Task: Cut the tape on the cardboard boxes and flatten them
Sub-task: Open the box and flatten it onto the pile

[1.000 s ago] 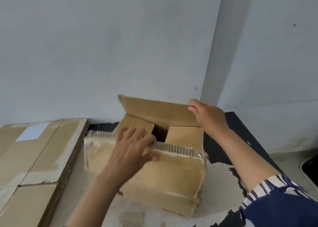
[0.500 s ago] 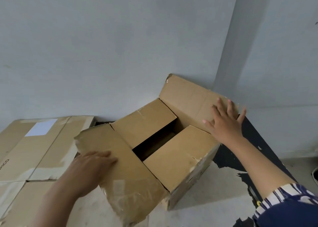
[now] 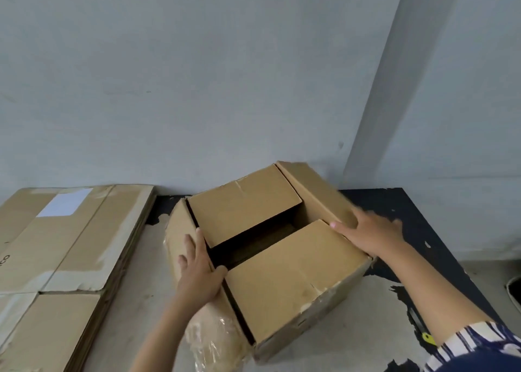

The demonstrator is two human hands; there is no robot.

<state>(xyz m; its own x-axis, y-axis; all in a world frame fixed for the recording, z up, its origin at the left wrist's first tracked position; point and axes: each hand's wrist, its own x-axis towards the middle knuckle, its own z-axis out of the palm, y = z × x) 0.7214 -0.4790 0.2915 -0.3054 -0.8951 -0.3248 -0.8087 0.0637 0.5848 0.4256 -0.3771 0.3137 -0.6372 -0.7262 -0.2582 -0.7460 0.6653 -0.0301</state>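
1. Half a second on, both outer flaps have swung outward and down — the cardboard box (image 3: 282,261) now sits squarer to the camera, its two inner flaps lying across the top with a dark gap between them.
2. Left hand (image 3: 198,270) lies spread over the left edge of the box, fingers straight on the folded-down flap, thumb hooked at the rim by the gap; it presses rather than grips.
3. Right hand (image 3: 366,232) rests flat and open on the far right flap, fingers blurred with motion, holding nothing.
4. Box stands on the worn table (image 3: 380,315), just right of a stack of flattened boxes (image 3: 70,245).
5. Flattening likely goes best with the outer flaps pushed fully clear, then opposite corners pressed so the walls shear sideways — loose tape film at the near left corner could snag or tear.
6. Bottom seam is hidden, so whether its tape is cut cannot be told.
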